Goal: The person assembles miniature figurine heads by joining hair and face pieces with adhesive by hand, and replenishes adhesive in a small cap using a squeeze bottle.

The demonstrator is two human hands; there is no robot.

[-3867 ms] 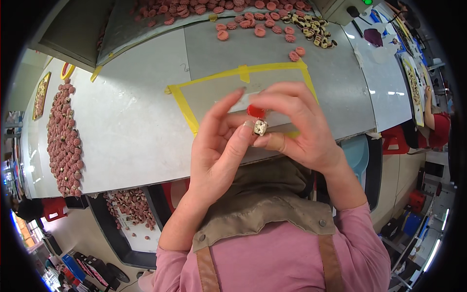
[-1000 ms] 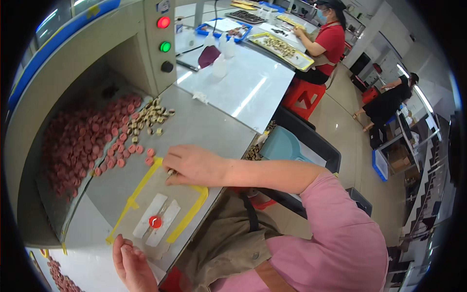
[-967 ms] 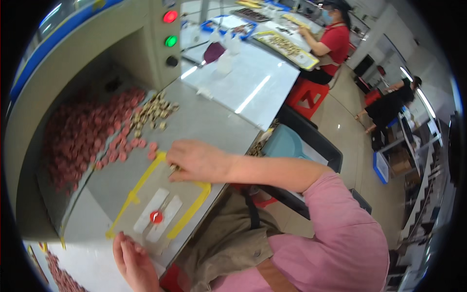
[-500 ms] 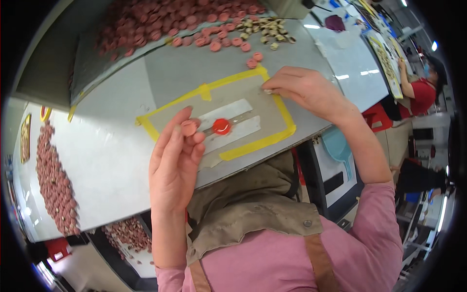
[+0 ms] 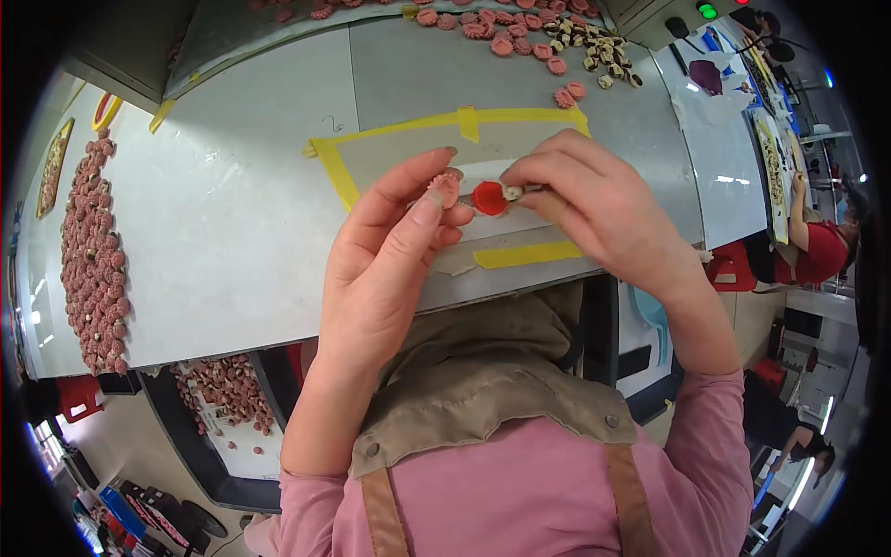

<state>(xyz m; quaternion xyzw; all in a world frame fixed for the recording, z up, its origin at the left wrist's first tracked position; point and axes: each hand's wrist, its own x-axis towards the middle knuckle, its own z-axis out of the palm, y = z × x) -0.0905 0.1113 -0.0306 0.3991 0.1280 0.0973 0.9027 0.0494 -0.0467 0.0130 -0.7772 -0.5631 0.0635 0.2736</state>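
- With the left hand (image 5: 376, 269), holding a pink disc (image 5: 445, 189) by its rim between thumb and fingers, raised above the bench (image 5: 223, 232).
- With the right hand (image 5: 599, 200), pinching a small pale piece (image 5: 512, 193) between thumb and index finger; partly covered, so cannot tell which side is turned down.
- For doing this well, probably best to pinch lightly near one end of the pale piece and leave its other end free.
- Hold the pink disc by the rim only, with no fingertip across its flat face.
- At the red disc (image 5: 488, 198), inside the yellow tape (image 5: 529, 116) and toward the bench's near edge, better to come slowly, not to press or drag; cannot tell whether touched by the pale piece.
- Farther out, toward the far edge: loose discs (image 5: 501, 45), and to their right some pale-and-dark pieces (image 5: 591, 63); along the left edge, a long pink pile (image 5: 95, 269).
- Different from half a second ago: moved, with the right hand, from the tape's far right corner to just beside the red disc; kept, in the left hand, the same pink disc, now nearer to the pale piece.
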